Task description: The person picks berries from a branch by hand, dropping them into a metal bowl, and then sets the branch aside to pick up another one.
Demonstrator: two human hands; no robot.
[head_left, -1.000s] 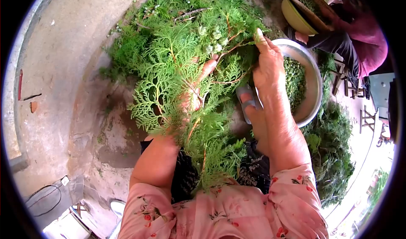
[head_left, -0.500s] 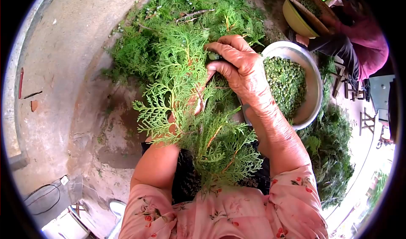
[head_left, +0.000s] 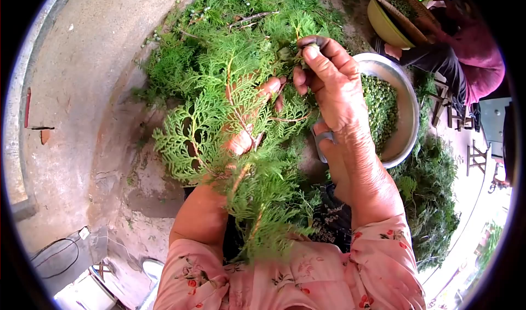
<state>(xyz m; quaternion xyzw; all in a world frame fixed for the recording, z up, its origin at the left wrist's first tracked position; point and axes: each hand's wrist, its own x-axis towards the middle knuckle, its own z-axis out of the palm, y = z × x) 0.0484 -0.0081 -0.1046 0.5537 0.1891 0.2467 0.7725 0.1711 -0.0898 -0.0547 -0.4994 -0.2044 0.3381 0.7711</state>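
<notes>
We see the left hand (head_left: 239,141), half hidden by foliage, curled around a leafy branch (head_left: 257,181) above the lap, its forearm reaching forward. The right hand (head_left: 341,93) is raised beside it, thumb and fingertips pinched on a small green piece, mostly covered. Right of that wrist, partly blocked by it, stands a metal basin (head_left: 410,104) of green cones (head_left: 382,110); ahead, a heap of cut greenery (head_left: 181,58) covers the concrete floor (head_left: 71,85). Farther off, we see another person (head_left: 479,63) beside a yellow bowl (head_left: 385,27).
</notes>
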